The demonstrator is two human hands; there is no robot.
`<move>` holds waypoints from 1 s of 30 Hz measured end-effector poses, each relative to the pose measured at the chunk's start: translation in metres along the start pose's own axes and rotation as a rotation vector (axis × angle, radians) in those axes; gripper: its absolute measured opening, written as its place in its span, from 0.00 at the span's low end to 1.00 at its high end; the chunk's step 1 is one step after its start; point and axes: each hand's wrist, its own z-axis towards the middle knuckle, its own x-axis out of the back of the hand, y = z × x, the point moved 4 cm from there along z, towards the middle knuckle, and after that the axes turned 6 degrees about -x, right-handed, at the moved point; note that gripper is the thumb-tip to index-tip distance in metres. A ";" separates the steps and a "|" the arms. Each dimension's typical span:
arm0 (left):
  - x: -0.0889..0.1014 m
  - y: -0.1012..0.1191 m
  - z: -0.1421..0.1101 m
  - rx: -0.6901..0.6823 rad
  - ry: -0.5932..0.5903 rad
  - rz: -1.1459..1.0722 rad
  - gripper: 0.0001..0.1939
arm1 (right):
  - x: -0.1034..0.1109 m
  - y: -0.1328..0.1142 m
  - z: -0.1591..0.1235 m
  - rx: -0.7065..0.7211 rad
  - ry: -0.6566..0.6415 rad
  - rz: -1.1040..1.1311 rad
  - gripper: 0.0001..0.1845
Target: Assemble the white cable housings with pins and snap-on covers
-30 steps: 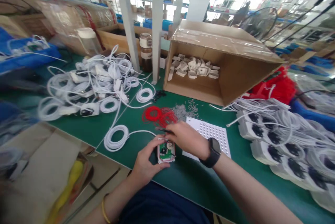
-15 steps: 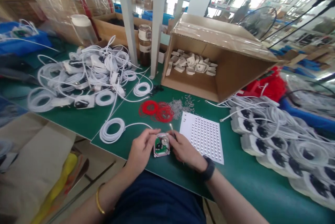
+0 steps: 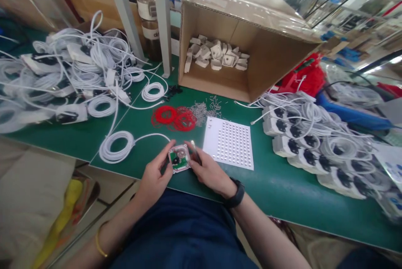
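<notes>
Right over the bench's near edge, one white case with one green board is gripped by the left hand; right hand's clamped on one skinny tool, fingers at the case. Further out: two red coils, one dotted sheet.

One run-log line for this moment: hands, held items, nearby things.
left hand: holds housing, green board exposed | right hand: holds slim tool beside housing | nearby: red loops, white sheet

The bottle bears lettering beginning "d" on its band, otherwise unreadable.
</notes>
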 end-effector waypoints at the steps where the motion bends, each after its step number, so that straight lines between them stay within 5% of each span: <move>1: 0.000 -0.001 -0.001 -0.019 -0.013 0.032 0.29 | 0.000 -0.001 -0.001 -0.007 -0.021 -0.008 0.28; 7: -0.001 -0.001 0.000 -0.092 -0.052 0.176 0.37 | -0.004 -0.002 -0.003 0.010 -0.028 -0.078 0.32; 17: 0.010 0.008 0.004 -0.188 -0.202 0.417 0.37 | -0.007 -0.003 -0.005 0.017 0.046 -0.169 0.33; 23: 0.004 0.008 0.005 -0.259 -0.135 0.562 0.39 | 0.015 -0.016 -0.008 0.068 0.114 -0.341 0.25; 27: -0.002 0.005 0.003 -0.291 -0.068 0.684 0.41 | 0.054 -0.048 0.034 0.105 0.270 -0.474 0.09; 30: -0.003 0.003 0.003 -0.344 -0.047 0.761 0.42 | 0.070 -0.078 0.100 0.155 0.397 -0.695 0.11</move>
